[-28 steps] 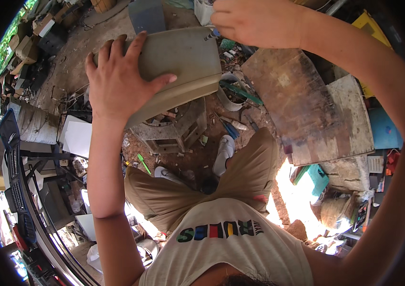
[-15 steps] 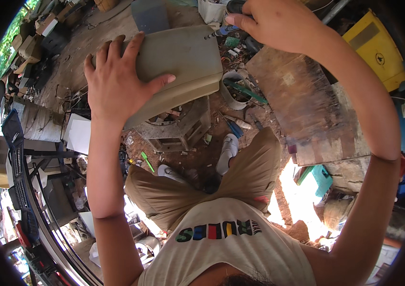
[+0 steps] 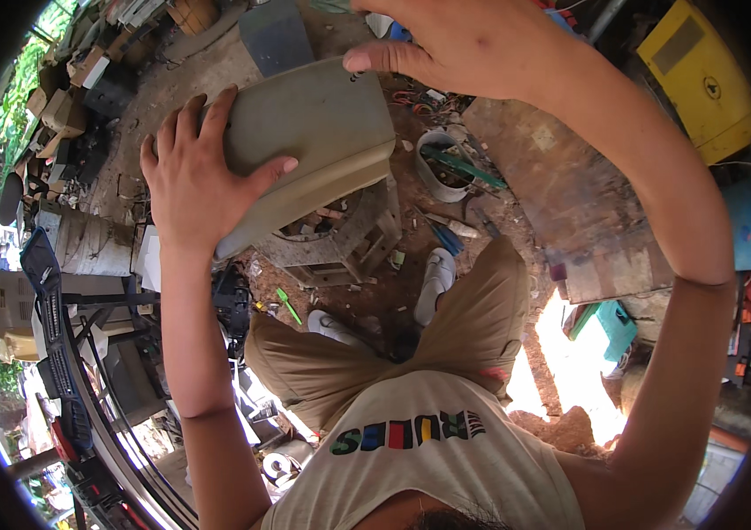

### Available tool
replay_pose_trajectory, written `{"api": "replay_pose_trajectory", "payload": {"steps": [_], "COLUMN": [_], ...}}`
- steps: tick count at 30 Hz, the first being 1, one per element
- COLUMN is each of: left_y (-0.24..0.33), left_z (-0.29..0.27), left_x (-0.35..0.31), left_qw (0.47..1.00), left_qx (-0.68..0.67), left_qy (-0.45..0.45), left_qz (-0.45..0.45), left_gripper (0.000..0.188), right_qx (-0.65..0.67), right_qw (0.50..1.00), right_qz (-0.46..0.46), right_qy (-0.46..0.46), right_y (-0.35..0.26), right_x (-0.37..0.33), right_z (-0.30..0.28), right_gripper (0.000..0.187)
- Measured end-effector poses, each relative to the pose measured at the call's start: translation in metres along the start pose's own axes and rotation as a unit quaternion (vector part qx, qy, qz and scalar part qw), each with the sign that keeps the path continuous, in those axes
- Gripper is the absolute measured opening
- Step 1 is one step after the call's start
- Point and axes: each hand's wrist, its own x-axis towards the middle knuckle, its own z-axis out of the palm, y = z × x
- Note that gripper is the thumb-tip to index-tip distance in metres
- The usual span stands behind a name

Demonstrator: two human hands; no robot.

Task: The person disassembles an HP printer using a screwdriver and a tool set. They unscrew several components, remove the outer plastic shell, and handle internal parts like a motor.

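Note:
My left hand lies with spread fingers on a grey-beige plastic casing, pressing its left side. The casing rests tilted on a grey stand with a round opening and debris inside. At the casing's far right corner, my right hand is closed round a slim hand tool. Only the tool's dark, spiral-looking tip shows beneath the thumb, at the casing's top surface. The rest of it is hidden behind the hand, and most of that hand's fingers are out of sight.
A white bucket with scraps stands right of the casing. Beyond lie a worn wooden board and a yellow case. A dark grey panel is behind the casing. A black metal frame and piled electronics stand left.
My right hand has moved left and the tool's tip is now over the casing's far right corner. The view has shifted slightly. My left hand keeps its place on the casing.

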Motion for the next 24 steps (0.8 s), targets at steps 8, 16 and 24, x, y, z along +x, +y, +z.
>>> {"api": "replay_pose_trajectory", "payload": {"steps": [8,16,24], "left_y": [0.004,0.001,0.0], "left_z": [-0.004,-0.003,-0.003], "left_x": [0.005,0.005,0.004], "left_qw": [1.0,1.0,1.0], "left_qx": [0.001,0.004,0.011], "left_qy": [-0.001,0.013,-0.003], "left_qz": [0.008,0.023,0.015], "left_gripper": [0.098,0.097,0.097], "right_qx": [0.136,0.069,0.033], "right_qw": [0.925,0.989,0.999], "right_qz": [-0.262,-0.121,-0.005], "right_qy": [0.241,-0.044,0.018], "right_y": [0.04,0.032,0.015], "right_x": [0.01,-0.001,-0.005], "right_z": [0.05,-0.013,-0.001], "right_gripper": [0.029,0.036,0.039]}}
